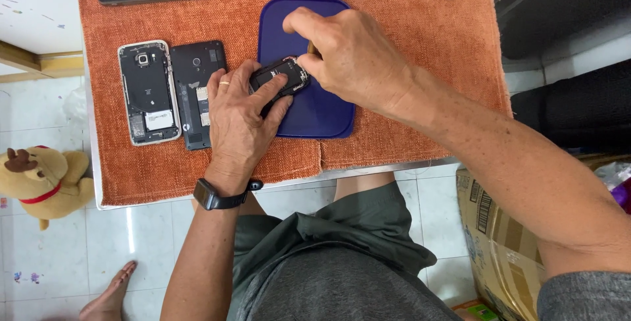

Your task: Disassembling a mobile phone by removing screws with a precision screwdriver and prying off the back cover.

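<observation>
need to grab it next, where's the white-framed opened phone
In the head view, the white-framed phone lies left on the orange cloth, beside the black phone.

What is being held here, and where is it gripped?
The left hand pins a small black phone by its lower end on the blue mat; the right hand touches its upper right edge.

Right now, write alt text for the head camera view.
Both hands work on a small black device on a blue tray: the left hand steadies it, the right hand pinches at its edge. Two opened phones lie to the left on an orange cloth.
</observation>
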